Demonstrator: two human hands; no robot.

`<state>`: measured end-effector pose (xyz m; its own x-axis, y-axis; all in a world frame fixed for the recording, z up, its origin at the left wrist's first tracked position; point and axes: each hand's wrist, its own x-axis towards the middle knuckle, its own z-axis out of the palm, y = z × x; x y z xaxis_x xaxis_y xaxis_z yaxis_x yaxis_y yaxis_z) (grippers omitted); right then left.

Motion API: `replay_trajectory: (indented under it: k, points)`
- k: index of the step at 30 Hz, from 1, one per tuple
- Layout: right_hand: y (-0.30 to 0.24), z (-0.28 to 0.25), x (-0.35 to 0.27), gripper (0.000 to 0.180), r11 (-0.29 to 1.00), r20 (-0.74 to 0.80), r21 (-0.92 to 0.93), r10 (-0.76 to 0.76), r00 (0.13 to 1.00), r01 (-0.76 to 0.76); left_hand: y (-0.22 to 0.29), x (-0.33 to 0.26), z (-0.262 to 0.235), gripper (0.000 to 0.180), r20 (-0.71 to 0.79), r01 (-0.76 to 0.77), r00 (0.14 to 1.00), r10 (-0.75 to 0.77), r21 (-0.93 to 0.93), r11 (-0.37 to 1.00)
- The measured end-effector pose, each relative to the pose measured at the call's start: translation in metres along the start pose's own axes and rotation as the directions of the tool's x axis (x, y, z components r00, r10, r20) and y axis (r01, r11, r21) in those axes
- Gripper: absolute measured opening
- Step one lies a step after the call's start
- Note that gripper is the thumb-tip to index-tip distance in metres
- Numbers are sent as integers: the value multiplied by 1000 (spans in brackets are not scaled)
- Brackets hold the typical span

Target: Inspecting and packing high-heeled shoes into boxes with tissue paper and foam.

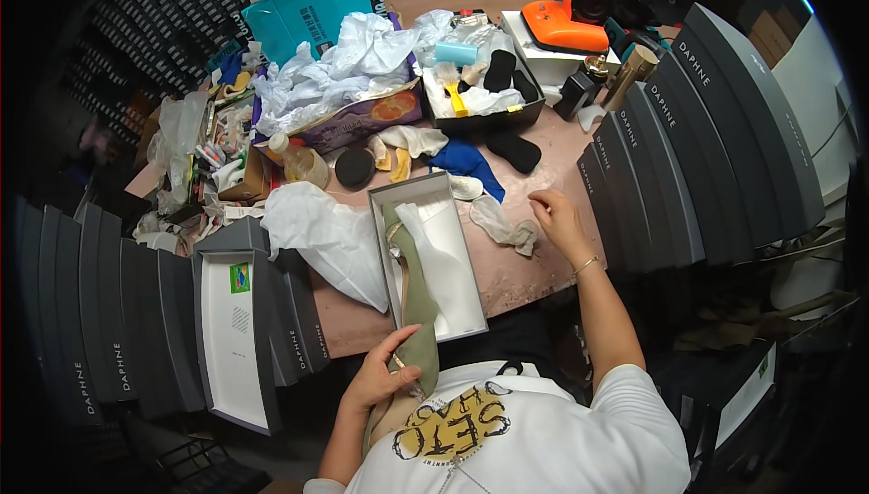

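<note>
Cluttered with crumpled white paper, cloths and small tools, the round brown table (507, 277) stands between rows of dark grey shoe boxes (688, 132) at both sides.

The fingers of the left hand (385, 372) are curled around the toe part of an olive green high-heeled shoe (415, 299), thumb on top and the other fingers underneath, so this hand is closed on it. The shoe lies half out of the open shoe box (434, 259): its heel end rests inside, along the left wall of the box, and its toe end hangs over the near edge toward the person's body. A sheet of white tissue paper (444, 259) lies in the box just beside the shoe.

The right hand (554, 218) rests on the table, right of the box, holding nothing; its fingers are loosely bent and their tips touch the surface near a crumpled pale cloth (507, 227).

To do this step well, I think the grip should stay on the firm sole and sides, not press the soft upper. The thin heel could catch the box wall or the tissue, so the shoe should travel straight along the box. The free hand could steady the box, because it is light and may slide.
</note>
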<state>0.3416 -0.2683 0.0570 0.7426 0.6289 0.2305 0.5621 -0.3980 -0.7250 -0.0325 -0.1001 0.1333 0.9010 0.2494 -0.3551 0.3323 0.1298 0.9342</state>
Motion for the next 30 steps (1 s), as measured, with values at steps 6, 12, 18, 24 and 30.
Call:
replay_trajectory:
  k: [6,12,18,24,30]
  points:
    - [14,76,26,24,944,263,-257,-138,955,207,11,-9,5,77,35,-1,999,0,17,1000]
    - [22,74,17,12,895,193,-389,-151,969,218,18,-20,10,83,68,-41,997,37,63,997]
    - [12,49,0,8,967,21,-34,-252,968,253,21,-32,12,81,46,-53,998,53,5,999]
    - [-57,1,-52,13,657,365,711,-38,930,-252,26,-36,16,84,72,4,997,3,-108,994]
    - [-122,-1,-104,10,390,490,810,-42,871,-438,42,-45,28,86,-7,-79,997,81,163,984]
